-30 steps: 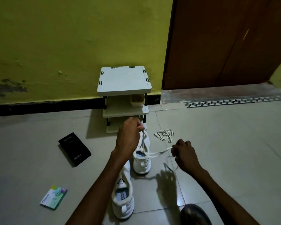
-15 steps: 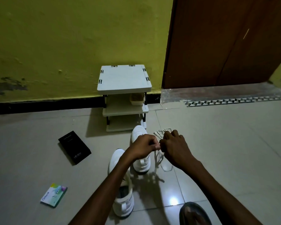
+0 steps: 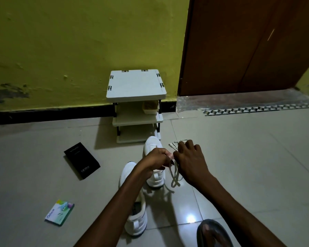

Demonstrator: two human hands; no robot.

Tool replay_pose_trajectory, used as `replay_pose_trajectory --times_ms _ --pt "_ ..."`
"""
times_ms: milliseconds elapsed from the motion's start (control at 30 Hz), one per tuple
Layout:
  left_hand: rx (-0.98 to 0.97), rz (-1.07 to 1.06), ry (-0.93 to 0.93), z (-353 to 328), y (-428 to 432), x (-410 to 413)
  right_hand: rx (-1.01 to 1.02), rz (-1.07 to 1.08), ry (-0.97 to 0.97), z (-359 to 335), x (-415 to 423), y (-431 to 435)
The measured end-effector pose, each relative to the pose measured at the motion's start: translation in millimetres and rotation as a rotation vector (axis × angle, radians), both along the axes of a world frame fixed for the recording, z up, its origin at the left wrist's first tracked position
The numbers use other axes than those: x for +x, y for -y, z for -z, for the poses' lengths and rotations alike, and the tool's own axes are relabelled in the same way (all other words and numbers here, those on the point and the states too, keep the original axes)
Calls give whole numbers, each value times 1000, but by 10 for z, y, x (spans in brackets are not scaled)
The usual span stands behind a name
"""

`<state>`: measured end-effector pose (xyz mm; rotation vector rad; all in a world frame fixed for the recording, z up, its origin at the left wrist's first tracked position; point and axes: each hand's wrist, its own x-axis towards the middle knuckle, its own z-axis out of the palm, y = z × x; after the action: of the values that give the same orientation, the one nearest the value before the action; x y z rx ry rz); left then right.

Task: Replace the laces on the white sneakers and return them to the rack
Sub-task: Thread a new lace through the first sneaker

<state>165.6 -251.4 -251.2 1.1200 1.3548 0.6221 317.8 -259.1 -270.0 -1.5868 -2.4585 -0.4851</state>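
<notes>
Change: the two hands, drawn apart with the lace taut a second ago, now meet knuckle to knuckle above the far sneaker.
Near sneaker [image 3: 135, 223]: on the floor under the left forearm, long axis 12 to 6, heel at 6; untouched.
Left hand [image 3: 156, 157]: fingers curled, thumb and fingertips pinching the lace at the meeting point.
Right hand [image 3: 190, 162]: fingers curled onto the same lace, at 3 o'clock of the left hand; its fingertips are hidden behind its back.
Lace [image 3: 175, 172]: hangs in slack loops toward 6 o'clock from the pinch, just right of the shoe.
Far sneaker [image 3: 152, 145]: directly below the grip, long axis 12 to 6, toe at 12; the left hand is the nearer.
Loose lace [image 3: 173, 144]: a heap on the floor at 12 o'clock of the right hand.
Rack [image 3: 136, 84]: at 11 o'clock of the grip, against the wall, just beyond the toe.
Judgement: probably a knot being formed; the return to the rack is not yet begun.
</notes>
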Motion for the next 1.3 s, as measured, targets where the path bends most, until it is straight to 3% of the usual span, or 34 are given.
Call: replay_pose_trajectory --times_ms 167,433,533,733,867,1167,1233,1300 --pt "-51 71 3 -79 1 -12 36 33 6 60 -18 14" --pt "-213 9 260 0 41 -46 32 -29 -97 103 -14 45" --pt "-199 -69 407 -59 39 -49 -34 -52 -217 179 45 9" --pt "-126 -130 522 -313 59 -62 -191 -95 -602 463 282 -98" --pt "-47 -243 622 -523 -19 -259 -247 15 -594 855 676 -43" --pt "23 -210 438 -419 -79 -338 -571 227 -542 1144 1036 116" --pt "103 -179 273 -372 -81 -346 -639 286 -399 1116 1045 107" --pt "209 -115 -34 -281 -79 -356 -706 313 -152 1086 1025 126"
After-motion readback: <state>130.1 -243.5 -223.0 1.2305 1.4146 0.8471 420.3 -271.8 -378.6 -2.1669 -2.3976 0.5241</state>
